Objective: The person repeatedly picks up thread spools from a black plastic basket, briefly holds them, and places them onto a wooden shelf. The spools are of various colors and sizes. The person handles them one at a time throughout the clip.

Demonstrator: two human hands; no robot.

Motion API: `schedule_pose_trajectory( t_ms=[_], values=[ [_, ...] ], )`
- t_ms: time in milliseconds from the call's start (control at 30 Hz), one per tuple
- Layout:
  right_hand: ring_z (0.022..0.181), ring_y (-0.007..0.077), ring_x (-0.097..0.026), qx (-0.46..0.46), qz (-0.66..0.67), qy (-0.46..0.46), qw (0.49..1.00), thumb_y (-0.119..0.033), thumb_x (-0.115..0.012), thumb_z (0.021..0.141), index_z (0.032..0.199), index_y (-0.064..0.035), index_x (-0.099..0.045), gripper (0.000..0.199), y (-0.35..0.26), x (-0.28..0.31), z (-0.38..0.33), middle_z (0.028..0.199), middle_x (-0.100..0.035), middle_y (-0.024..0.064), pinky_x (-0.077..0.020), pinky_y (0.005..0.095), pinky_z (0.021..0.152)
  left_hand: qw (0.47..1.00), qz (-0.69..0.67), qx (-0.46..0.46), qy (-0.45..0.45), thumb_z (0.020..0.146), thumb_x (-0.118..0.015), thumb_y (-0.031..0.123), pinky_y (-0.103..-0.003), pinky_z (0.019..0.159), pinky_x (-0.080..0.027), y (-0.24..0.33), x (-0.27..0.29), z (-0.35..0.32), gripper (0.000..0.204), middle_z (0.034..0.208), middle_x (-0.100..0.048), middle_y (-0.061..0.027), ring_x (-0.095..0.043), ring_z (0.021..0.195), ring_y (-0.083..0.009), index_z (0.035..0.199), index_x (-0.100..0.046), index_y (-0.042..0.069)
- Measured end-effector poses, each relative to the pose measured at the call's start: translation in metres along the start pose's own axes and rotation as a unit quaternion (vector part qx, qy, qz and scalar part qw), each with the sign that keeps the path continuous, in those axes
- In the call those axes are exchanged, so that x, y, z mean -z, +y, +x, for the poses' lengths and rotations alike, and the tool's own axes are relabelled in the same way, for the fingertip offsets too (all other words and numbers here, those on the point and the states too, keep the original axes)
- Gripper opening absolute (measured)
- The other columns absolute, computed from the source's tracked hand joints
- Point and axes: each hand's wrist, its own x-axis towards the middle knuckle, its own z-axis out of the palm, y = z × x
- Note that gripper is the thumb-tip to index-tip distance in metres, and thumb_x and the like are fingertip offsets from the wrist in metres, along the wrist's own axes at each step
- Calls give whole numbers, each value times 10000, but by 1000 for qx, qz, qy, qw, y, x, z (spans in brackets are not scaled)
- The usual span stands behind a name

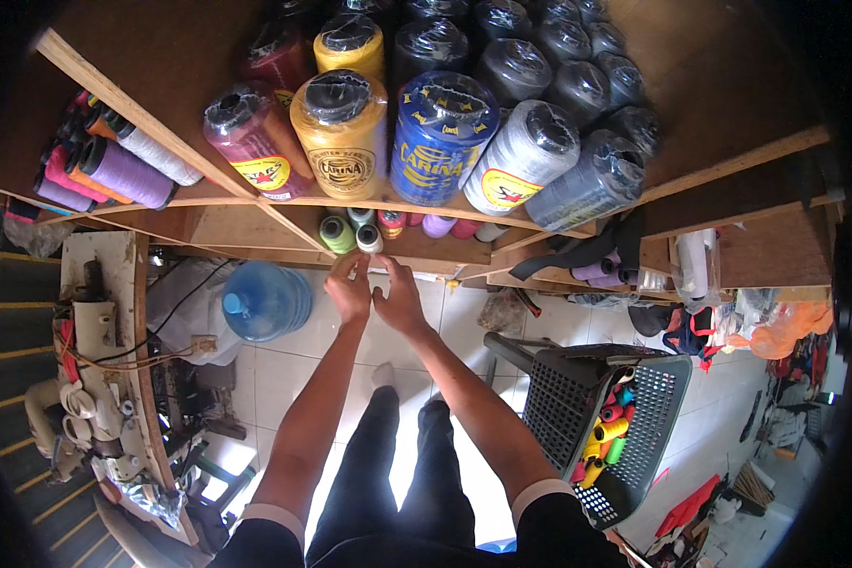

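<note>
fingers of left hand (349, 293) and right hand (399, 301) spread loosely, empty, just below white spool (369, 238)

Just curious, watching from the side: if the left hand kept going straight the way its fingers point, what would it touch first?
Most likely the small white thread spool on the lower wooden shelf; the left hand has its fingertips just under it. The light green spool sits right beside it, and depth is hard to judge here.
</note>
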Motion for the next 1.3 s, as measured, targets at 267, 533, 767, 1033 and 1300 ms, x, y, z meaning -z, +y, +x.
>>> schedule_pose_trajectory(
  t_ms=[267,533,767,1033,1300],
  values=[
    [1045,364,-506,56,-30,87,994,17,-589,696,1172,-12,-496,486,0,-6,-1,1118,-544,204,-412,440,923,1000,-3,28,-4,782,-712,51,-337,679,-510,0,2,-4,104,827,-669,-132,-660,725,-252,864,-683,-6],
    [746,267,-587,-69,-23,78,994,-176,-679,814,856,-38,-621,156,49,-10,-95,773,-593,123,-475,386,689,993,105,29,-47,723,-724,37,-383,653,-468,-37,47,-108,147,779,-594,-121,-595,741,-292,744,-580,18],
    [893,381,-618,-219,-268,-349,870,-421,-546,891,906,-28,-660,410,194,11,-365,904,-657,198,-483,461,791,819,304,109,-475,827,-600,537,-471,659,-466,-126,192,-257,573,628,-605,-172,-610,679,-359,602,-591,10],
    [898,258,-637,-340,-115,-260,896,-393,-591,890,987,-64,-629,344,78,139,-465,931,-660,137,-495,362,807,783,342,81,-513,575,-847,216,-408,668,-532,-136,262,-275,248,720,-660,-125,-654,696,-311,623,-648,76],
    [538,191,-555,-279,-100,355,887,-92,-616,842,837,2,-608,95,-34,241,-479,643,-578,107,-429,313,512,824,228,128,-502,733,-803,261,-311,646,-474,-77,170,-248,304,666,-628,-76,-581,646,-168,674,-612,30]
  ],
)
